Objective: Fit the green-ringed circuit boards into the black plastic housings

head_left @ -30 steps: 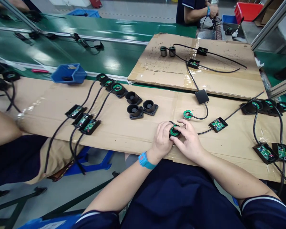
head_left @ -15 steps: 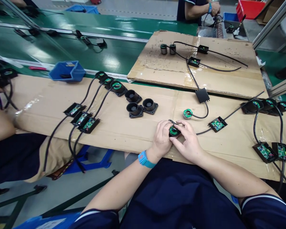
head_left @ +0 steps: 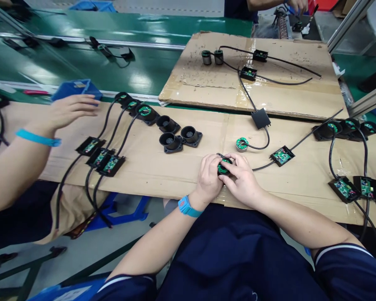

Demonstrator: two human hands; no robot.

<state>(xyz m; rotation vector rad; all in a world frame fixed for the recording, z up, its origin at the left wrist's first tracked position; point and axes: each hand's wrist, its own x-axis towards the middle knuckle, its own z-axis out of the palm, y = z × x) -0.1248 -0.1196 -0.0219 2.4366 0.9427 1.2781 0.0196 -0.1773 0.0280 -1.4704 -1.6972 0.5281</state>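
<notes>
Near the front edge of the cardboard-covered bench, both my hands close round a black round housing with a green circuit board [head_left: 224, 168] facing up. My left hand [head_left: 210, 175] wraps its left side. From the right, my right hand [head_left: 242, 179] grips it with thumb and fingers, the fingertips on the board's rim. A black cable runs from under my right hand to an open black box with a green board [head_left: 282, 156]. Beyond my hands lies a silver cylinder with a round green board [head_left: 242, 144], cabled to a closed black box [head_left: 261, 118].
Several black flanged housings [head_left: 171, 142] stand left of my hands. Cabled assemblies [head_left: 111, 165] lie at left, others [head_left: 344, 189] at right. A co-worker's hand [head_left: 72, 110] reaches in front of a blue bin [head_left: 89, 88]. A raised cardboard sheet [head_left: 200, 94] holds more cabled parts.
A co-worker's arm has come in from the left toward the blue bin. The view has shifted slightly. My hands keep their hold on the housing.
</notes>
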